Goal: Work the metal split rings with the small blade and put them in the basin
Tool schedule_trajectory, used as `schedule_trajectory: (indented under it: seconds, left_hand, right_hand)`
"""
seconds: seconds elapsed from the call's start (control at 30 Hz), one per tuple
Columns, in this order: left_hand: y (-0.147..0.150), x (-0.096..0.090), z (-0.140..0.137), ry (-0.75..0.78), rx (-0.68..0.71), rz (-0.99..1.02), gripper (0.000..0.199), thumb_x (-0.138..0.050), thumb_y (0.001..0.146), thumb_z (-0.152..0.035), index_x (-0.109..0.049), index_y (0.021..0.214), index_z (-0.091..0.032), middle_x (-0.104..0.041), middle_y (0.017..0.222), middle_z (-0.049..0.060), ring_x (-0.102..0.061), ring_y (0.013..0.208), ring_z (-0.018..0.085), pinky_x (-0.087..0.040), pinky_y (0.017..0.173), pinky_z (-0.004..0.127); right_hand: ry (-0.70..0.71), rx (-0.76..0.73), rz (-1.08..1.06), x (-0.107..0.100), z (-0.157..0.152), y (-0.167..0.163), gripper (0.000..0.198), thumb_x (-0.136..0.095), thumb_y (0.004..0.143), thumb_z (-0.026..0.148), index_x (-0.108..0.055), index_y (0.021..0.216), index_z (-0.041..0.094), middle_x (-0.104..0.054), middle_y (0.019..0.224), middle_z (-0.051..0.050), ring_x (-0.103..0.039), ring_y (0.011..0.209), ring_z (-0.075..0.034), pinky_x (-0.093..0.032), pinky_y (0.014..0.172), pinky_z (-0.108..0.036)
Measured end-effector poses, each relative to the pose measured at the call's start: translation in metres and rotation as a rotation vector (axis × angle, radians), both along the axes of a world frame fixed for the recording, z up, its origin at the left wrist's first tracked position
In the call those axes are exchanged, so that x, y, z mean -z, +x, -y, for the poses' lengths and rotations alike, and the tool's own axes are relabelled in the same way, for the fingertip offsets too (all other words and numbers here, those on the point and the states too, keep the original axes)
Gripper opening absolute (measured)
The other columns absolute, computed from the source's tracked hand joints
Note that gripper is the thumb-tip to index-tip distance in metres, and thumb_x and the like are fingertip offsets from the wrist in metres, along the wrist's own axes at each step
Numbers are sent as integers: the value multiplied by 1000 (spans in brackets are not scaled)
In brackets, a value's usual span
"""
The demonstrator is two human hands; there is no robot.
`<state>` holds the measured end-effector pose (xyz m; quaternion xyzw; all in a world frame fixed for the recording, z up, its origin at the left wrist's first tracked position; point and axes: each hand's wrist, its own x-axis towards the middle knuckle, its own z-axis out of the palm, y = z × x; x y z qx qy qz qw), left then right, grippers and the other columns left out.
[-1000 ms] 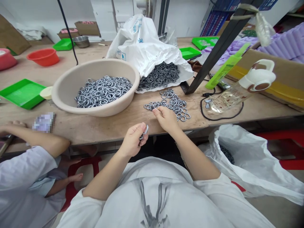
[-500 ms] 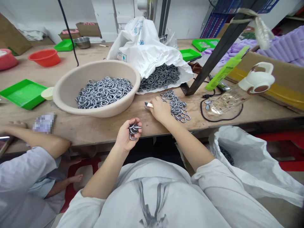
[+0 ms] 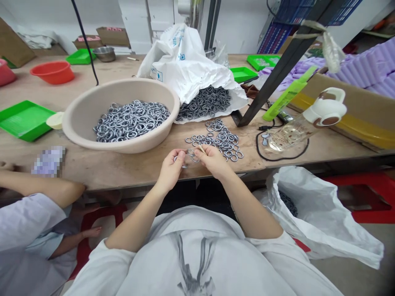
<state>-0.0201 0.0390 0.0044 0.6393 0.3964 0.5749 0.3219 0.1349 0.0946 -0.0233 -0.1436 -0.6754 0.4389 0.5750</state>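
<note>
My left hand (image 3: 170,167) is closed around several grey rings, partly hidden by the fingers. Close by on the right, my right hand (image 3: 214,161) pinches a small tool with a pale handle (image 3: 202,149); its tip cannot be made out. Between the two sets of fingertips, a ring (image 3: 191,153) shows, blurred. Just beyond my right hand, a loose spread of grey rings (image 3: 224,139) lies on the wooden table (image 3: 123,168). To the left stands a wide beige basin (image 3: 72,137) of similar rings.
Behind the spread, a white sack (image 3: 197,76) lies with rings spilling from its mouth. A dark metal post (image 3: 271,70) and a drink bottle (image 3: 296,127) stand on the right. An open white bag (image 3: 324,213) hangs below the table edge. A co-worker's arm (image 3: 46,187) rests at left.
My right hand has drawn back from the ring spread toward my left hand. My left hand has turned and moved slightly up, its fingers now closed over the rings. The view has shifted slightly.
</note>
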Motion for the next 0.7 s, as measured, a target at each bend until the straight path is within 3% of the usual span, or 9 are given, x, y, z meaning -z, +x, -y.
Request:
schedule_trajectory:
  seconds: [0.07, 0.13, 0.2, 0.3, 0.37, 0.4, 0.5, 0.63, 0.7]
  left_hand:
    - [3, 3, -5, 64, 6, -148, 40, -61, 87, -56, -62, 90, -16, -51, 67, -1, -40, 55, 8, -31, 51, 18]
    - [5, 1, -8, 140, -59, -317, 36, -53, 94, -51, -58, 82, -17, -54, 70, 1, -45, 61, 10, -34, 59, 20]
    - [4, -5, -11, 214, -225, -530, 34, -50, 96, -45, -56, 77, -17, -56, 69, 1, -45, 64, 12, -30, 63, 22]
    - [-1, -17, -14, 273, -430, -740, 31, -51, 96, -40, -61, 76, -17, -62, 74, 3, -50, 71, 14, -26, 66, 24]
    - [-5, -22, -15, 264, -395, -691, 32, -50, 96, -42, -66, 82, -18, -66, 79, 3, -55, 75, 15, -30, 68, 24]
    - [-6, -23, -15, 249, -334, -635, 35, -50, 96, -45, -67, 84, -18, -65, 78, 3, -56, 74, 15, -32, 68, 24]
    - [-7, -22, -10, 204, -170, -540, 43, -49, 95, -54, -64, 81, -17, -59, 71, 0, -52, 68, 14, -36, 66, 24]
    - [-6, -24, 5, 180, -176, -634, 37, -58, 91, -55, -62, 89, -18, -57, 72, -3, -49, 66, 11, -37, 64, 23]
    - [-3, -26, 13, 153, -75, -644, 35, -58, 91, -52, -61, 86, -17, -56, 73, -2, -49, 66, 10, -38, 63, 22]
  right_hand:
    - [-72, -135, -82, 7, 8, -3, 62, -65, 80, 70, -49, 92, 11, -40, 70, 2, -30, 53, -7, -25, 50, -19]
    - [-99, -123, -123, 11, 8, -6, 64, -68, 78, 71, -46, 91, 12, -37, 68, 3, -28, 51, -6, -23, 49, -19]
    - [-66, -35, -120, 13, -1, -8, 55, -64, 81, 64, -49, 91, 12, -42, 70, 1, -37, 57, -9, -30, 54, -19]
    - [41, 249, -95, 14, -15, -11, 43, -58, 84, 50, -60, 98, 10, -58, 89, -5, -53, 82, -14, -41, 76, -23]
    - [112, 359, -112, 13, -17, -13, 43, -60, 86, 48, -64, 106, 10, -61, 103, -7, -55, 97, -17, -41, 89, -26]
    - [135, 345, -123, 13, -15, -14, 44, -62, 87, 48, -65, 108, 10, -61, 105, -7, -55, 99, -17, -41, 91, -27]
    - [121, 163, -162, 8, -1, -13, 45, -65, 86, 52, -64, 101, 9, -60, 94, -6, -56, 88, -16, -44, 82, -25]
    - [34, 9, -148, 0, 17, 1, 46, -72, 80, 52, -64, 93, 9, -58, 86, -6, -52, 78, -13, -41, 71, -21]
    - [16, -18, -107, -2, 25, 9, 47, -75, 80, 53, -64, 90, 8, -59, 85, -6, -51, 75, -13, -40, 68, -20]
